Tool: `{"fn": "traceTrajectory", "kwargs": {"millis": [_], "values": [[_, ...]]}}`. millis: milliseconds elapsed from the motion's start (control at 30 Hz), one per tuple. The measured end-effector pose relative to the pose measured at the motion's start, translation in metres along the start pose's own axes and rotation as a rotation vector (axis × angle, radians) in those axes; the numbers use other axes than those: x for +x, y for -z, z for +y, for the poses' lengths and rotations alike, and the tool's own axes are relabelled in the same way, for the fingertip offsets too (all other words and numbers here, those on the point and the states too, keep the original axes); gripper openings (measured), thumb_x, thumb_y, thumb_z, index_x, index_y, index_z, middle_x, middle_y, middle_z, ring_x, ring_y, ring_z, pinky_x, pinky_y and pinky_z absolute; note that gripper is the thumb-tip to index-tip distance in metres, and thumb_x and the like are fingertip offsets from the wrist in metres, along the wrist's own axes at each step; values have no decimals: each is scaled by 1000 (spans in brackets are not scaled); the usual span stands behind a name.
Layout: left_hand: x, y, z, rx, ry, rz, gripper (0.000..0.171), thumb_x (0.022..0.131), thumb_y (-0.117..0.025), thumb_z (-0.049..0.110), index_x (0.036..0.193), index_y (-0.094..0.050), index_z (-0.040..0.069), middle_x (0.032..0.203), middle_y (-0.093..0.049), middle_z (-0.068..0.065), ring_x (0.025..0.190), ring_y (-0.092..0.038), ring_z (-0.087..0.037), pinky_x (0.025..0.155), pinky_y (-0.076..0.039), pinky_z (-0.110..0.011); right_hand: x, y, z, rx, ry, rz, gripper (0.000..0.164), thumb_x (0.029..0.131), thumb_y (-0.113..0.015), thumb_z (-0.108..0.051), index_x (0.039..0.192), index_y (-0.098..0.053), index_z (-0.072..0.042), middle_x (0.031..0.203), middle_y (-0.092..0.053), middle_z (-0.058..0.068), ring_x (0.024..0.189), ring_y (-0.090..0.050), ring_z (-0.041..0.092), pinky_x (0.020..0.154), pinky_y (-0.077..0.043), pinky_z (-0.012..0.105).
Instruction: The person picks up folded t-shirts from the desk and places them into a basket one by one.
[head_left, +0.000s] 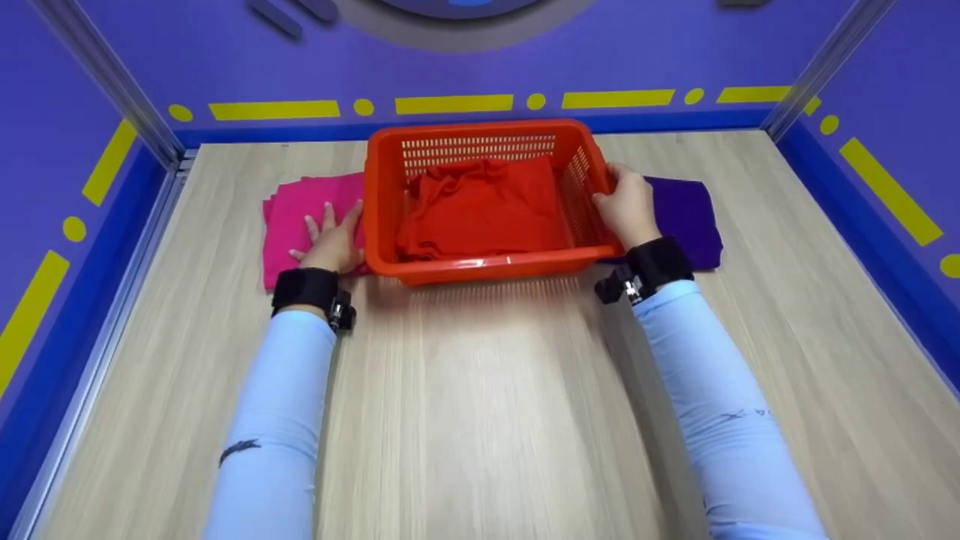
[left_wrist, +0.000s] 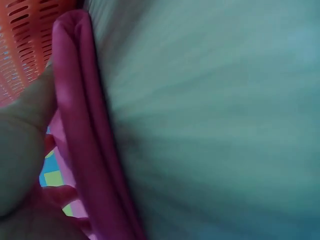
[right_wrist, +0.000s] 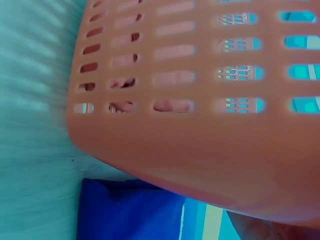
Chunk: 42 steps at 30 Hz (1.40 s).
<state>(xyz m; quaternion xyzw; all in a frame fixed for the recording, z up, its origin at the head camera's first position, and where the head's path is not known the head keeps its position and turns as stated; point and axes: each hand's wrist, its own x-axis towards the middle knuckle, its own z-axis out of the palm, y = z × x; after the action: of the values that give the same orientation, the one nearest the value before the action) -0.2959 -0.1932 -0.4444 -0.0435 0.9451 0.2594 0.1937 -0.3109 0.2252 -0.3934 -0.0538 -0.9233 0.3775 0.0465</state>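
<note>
An orange plastic basket (head_left: 390, 161) stands on the wooden table with a folded red cloth (head_left: 484, 210) inside. My right hand (head_left: 624, 204) grips the basket's right rim. My left hand (head_left: 330, 238) rests flat with straight fingers on a folded pink cloth (head_left: 289, 206), right beside the basket's left wall. A folded purple cloth (head_left: 686, 214) lies to the right of the basket, partly under my right hand. The left wrist view shows the pink cloth's edge (left_wrist: 82, 130) and the basket wall (left_wrist: 22, 45). The right wrist view shows the basket's slotted wall (right_wrist: 200, 100) above the purple cloth (right_wrist: 130, 212).
The wooden tabletop (head_left: 480, 405) stretches toward me from the basket. Purple walls with yellow markings (head_left: 454, 103) enclose the table at the back and both sides. Metal rails (head_left: 112, 300) run along the left edge.
</note>
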Motion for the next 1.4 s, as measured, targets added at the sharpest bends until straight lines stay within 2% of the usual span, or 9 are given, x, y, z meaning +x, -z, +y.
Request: {"fn": "traceTrajectory", "kwargs": {"millis": [200, 433, 533, 667, 800, 933, 1033, 1200, 1400], "values": [[-10, 8, 4, 64, 45, -44, 99, 97, -67, 23, 163, 5, 33, 162, 30, -20, 140, 22, -65, 94, -7, -90, -2, 0, -2, 41, -21, -25, 57, 97, -57, 4, 152, -40, 4, 147, -50, 25, 131, -52, 36, 108, -45, 45], [-30, 10, 4, 164, 9, -34, 115, 87, -77, 45, 163, 7, 23, 161, 20, -33, 133, 8, -77, 102, -25, -81, 0, -1, -2, 61, -26, -37, 57, 98, -55, 5, 153, -40, 2, 147, -51, 24, 130, -53, 35, 109, -44, 45], [-37, 8, 3, 180, -14, -10, 119, 83, -78, 55, 164, 2, 22, 163, 11, -33, 135, 4, -75, 105, -22, -80, 0, 0, -1, 57, -25, -35, 57, 98, -54, 5, 153, -40, 3, 146, -51, 25, 130, -53, 35, 109, -44, 46], [-44, 4, -2, 219, -43, -3, 117, 83, -77, 55, 164, -1, 19, 162, 4, -36, 139, 1, -72, 108, -12, -80, 0, 0, 0, 54, -29, -43, 57, 98, -54, 5, 153, -40, 2, 146, -51, 24, 131, -52, 35, 109, -44, 45], [-51, 1, -7, 207, -36, -31, 114, 85, -78, 50, 164, -1, 20, 163, 6, -35, 136, 2, -75, 104, -16, -83, 0, 0, 2, 49, -20, -37, 56, 97, -55, 4, 152, -42, 3, 145, -52, 24, 130, -53, 35, 109, -44, 45], [-63, -3, -10, 183, -17, -48, 114, 84, -78, 51, 164, -2, 24, 164, 9, -32, 136, 6, -75, 92, -23, -88, 0, 1, 2, 46, -1, -19, 55, 96, -55, 4, 150, -44, 4, 144, -53, 25, 129, -54, 36, 108, -45, 46], [-74, -6, -14, 176, -7, -49, 114, 83, -79, 51, 164, -3, 26, 164, 10, -31, 137, 7, -73, 84, -26, -90, 0, 1, 0, 52, 9, -11, 55, 96, -55, 5, 150, -44, 4, 143, -54, 26, 128, -54, 36, 108, -45, 46], [-99, -16, -23, 201, -40, -51, 114, 84, -79, 51, 165, -4, 23, 163, 9, -32, 135, 2, -76, 83, -30, -88, -1, 0, -1, 64, -3, -25, 55, 97, -54, 5, 151, -43, 3, 144, -53, 26, 129, -54, 36, 108, -45, 46], [-128, -32, -28, 240, -95, -30, 114, 82, -81, 50, 164, -9, 17, 162, 1, -36, 142, -3, -67, 95, -25, -86, -1, 1, 0, 69, -15, -23, 56, 97, -54, 5, 151, -43, 3, 143, -54, 25, 128, -54, 36, 108, -46, 46]]}}
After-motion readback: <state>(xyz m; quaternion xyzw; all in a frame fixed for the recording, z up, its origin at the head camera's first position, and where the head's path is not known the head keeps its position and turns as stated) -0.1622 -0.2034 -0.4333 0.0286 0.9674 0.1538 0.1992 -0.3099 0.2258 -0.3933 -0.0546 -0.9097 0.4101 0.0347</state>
